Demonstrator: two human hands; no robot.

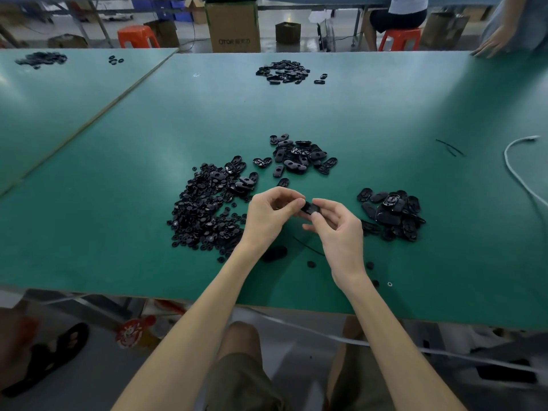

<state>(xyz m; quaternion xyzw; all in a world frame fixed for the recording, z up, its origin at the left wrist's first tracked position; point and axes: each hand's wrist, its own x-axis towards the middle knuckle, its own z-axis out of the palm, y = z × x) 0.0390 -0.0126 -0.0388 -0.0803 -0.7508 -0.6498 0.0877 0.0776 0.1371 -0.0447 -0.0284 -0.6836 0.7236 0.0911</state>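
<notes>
The left hand (268, 213) and right hand (335, 223) are pinching one small black piece (310, 207) just above the bench (118, 203), between heaps of black parts (204, 215). Farther off, a cardboard box (233, 26) is showing print like "OTOR".

Black part (310, 207) mostly hidden by fingers (292, 203); shape unclear.

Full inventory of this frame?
black part: one, black, pinched between both hands
round-piece pile: one, black, left of the hands
centre shell pile: one, black, beyond the hands
right shell pile: one, black, right of the hands
far pile: one, black, far side
table: one, green, under piles
cable: one, white, table's right edge
cardboard box: one, brown, behind the table
left hand: one, bare, pinches the part
right hand: one, bare, pinches the part
</notes>
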